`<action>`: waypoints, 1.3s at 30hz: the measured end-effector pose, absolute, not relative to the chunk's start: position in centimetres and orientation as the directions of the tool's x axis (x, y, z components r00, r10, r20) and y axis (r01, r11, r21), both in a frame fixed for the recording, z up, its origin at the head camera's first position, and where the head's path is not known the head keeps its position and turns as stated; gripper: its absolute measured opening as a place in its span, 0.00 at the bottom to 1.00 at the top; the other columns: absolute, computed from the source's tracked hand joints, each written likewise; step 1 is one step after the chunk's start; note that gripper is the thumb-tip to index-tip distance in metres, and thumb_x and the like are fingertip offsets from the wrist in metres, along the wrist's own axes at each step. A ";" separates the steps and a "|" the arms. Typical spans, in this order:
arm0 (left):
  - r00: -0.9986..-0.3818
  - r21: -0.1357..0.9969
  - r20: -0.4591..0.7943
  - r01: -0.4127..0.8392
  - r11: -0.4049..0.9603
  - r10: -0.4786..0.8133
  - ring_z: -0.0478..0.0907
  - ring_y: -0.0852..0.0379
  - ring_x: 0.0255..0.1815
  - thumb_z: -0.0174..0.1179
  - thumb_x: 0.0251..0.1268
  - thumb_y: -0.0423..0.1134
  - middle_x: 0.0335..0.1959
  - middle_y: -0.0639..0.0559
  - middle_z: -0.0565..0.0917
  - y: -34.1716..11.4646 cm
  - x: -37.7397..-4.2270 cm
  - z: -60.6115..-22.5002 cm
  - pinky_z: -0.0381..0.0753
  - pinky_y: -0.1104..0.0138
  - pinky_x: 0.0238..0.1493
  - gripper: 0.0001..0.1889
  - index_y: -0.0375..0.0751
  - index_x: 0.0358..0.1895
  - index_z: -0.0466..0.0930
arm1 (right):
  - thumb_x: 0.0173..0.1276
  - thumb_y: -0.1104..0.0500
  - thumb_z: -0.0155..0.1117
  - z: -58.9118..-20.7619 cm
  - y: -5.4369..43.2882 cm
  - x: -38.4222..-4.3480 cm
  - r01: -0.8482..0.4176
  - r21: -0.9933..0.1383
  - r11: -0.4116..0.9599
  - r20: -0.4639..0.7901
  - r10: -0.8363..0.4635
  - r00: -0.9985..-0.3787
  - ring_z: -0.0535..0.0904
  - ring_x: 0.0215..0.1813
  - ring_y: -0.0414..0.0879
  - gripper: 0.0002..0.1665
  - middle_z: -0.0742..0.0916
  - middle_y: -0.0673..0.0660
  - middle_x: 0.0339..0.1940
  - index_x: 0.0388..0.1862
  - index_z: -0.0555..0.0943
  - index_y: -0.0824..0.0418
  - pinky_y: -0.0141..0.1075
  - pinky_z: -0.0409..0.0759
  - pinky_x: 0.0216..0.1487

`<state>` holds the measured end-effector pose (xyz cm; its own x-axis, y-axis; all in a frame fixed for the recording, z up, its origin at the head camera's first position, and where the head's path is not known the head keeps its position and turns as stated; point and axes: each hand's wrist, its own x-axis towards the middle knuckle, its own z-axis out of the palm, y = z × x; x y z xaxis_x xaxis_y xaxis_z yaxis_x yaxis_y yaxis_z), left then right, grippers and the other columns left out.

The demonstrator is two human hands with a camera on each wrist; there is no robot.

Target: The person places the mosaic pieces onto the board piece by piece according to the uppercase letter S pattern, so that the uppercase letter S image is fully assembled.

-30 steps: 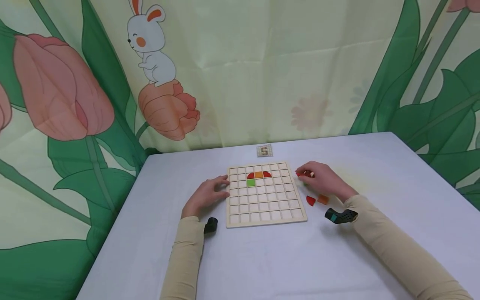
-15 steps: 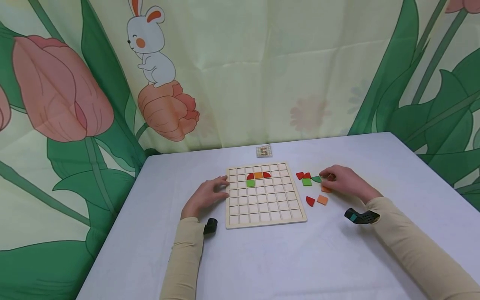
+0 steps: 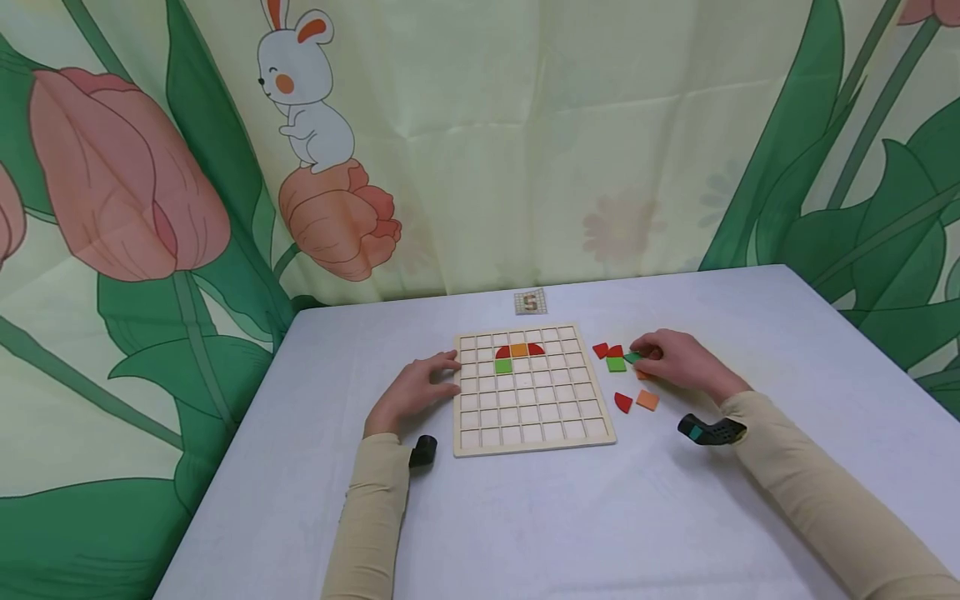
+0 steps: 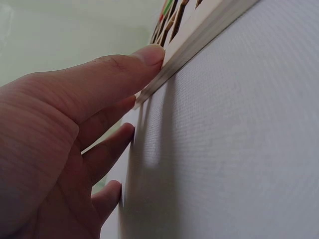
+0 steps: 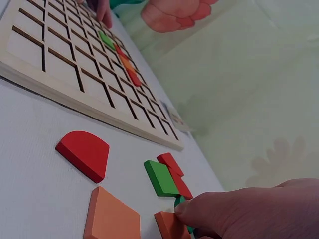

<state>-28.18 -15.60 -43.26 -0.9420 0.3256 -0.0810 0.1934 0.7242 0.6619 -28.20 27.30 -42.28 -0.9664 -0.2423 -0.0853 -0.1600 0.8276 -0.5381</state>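
Observation:
My left hand [image 3: 411, 392] rests at the left edge of a wooden grid board [image 3: 532, 436], thumb tip against its rim in the left wrist view and fingers spread. Several tiles lie in the board's upper cells: two red rounded tiles, an orange square [image 3: 519, 350] between them and a light green square [image 3: 503, 366] below. Right of the board, my right hand [image 3: 675, 360] pinches a dark green tile [image 3: 632, 357], partly covered by the thumb in the right wrist view. Just below those fingertips an orange tile [image 5: 171, 226] is partly hidden.
Loose on the white table [image 3: 525, 525] lie a light green square [image 3: 616, 365], small red tiles [image 3: 601, 351] beside it, a red rounded tile [image 3: 623, 402] and an orange square [image 3: 648, 401]. A small patterned card [image 3: 530, 302] lies behind the board. A printed curtain [image 3: 480, 167] hangs behind.
My right hand moved right from the red tiles, leaving them on the table, then slightly back left onto the dark green tile. The left hand stays at the board's edge.

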 end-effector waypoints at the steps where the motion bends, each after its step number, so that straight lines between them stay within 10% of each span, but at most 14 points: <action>1: -0.943 0.663 -0.081 0.190 0.724 0.322 0.57 0.50 0.76 0.68 0.61 0.41 0.73 0.55 0.67 -15.6 -28.2 -43.3 0.56 0.54 0.74 0.22 0.45 0.59 0.80 | 0.67 0.58 0.65 -42.3 27.2 -28.3 -0.162 -0.535 0.829 -0.083 -0.242 -0.967 0.76 0.47 0.55 0.24 0.83 0.64 0.47 0.57 0.78 0.71 0.50 0.79 0.51; 39: -0.941 0.666 -0.077 0.196 0.719 0.329 0.55 0.48 0.76 0.67 0.61 0.41 0.73 0.56 0.67 -15.7 -28.1 -43.3 0.53 0.51 0.75 0.22 0.45 0.59 0.80 | 0.68 0.59 0.65 -42.7 26.6 -29.2 -0.112 -0.563 0.819 -0.105 -0.205 -0.973 0.75 0.48 0.56 0.21 0.82 0.65 0.49 0.56 0.80 0.69 0.46 0.81 0.48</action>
